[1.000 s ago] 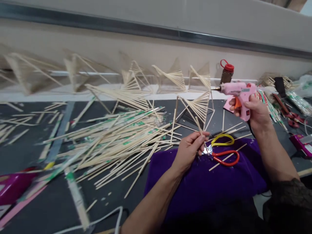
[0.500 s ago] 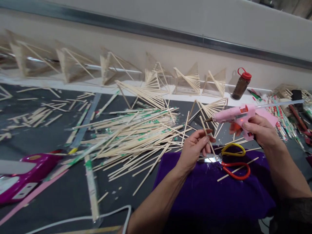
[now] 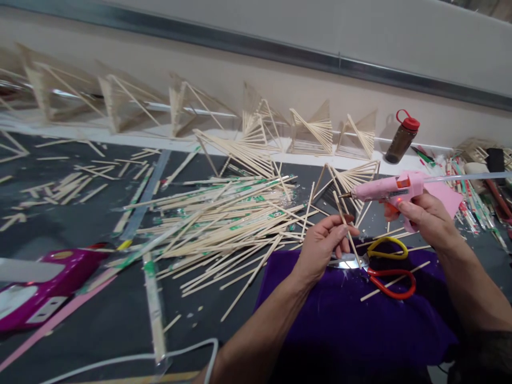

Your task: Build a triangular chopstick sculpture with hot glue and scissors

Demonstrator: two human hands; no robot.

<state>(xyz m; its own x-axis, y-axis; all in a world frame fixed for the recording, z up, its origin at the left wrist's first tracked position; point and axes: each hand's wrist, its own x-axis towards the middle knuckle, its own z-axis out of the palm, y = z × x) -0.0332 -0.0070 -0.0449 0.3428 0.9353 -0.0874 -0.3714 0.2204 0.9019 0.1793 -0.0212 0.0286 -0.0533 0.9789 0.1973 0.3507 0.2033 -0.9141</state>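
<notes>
Between thumb and fingers, my left hand (image 3: pixel 326 242) pinches a thin wooden stick (image 3: pixel 352 246), tilted with its upper end away from me. My right hand (image 3: pixel 430 218) grips a pink hot glue gun (image 3: pixel 390 189) by its handle, its nozzle pointing left close to the stick's upper end. Whether nozzle and stick touch I cannot tell. A clear glue stick (image 3: pixel 472 176) juts from the gun's back. Under the hands, scissors (image 3: pixel 394 290) with one yellow and one red handle loop lie on a purple cloth (image 3: pixel 320 320). Just behind the nozzle stands a fan-shaped stick frame (image 3: pixel 354 178).
Loose and plastic-wrapped sticks (image 3: pixel 240 224) pile up left of my hands. Several twisted stick frames (image 3: pixel 314 130) line the wall ledge, beside a red-capped bottle (image 3: pixel 403 140). A magenta tool (image 3: pixel 52 282) lies at far left, and a white cord (image 3: pixel 132 360) crosses the front.
The whole view has shifted slightly, so things appear a little further right. The glue gun's nozzle sits slightly nearer the stick's upper end; both hands keep their grips.
</notes>
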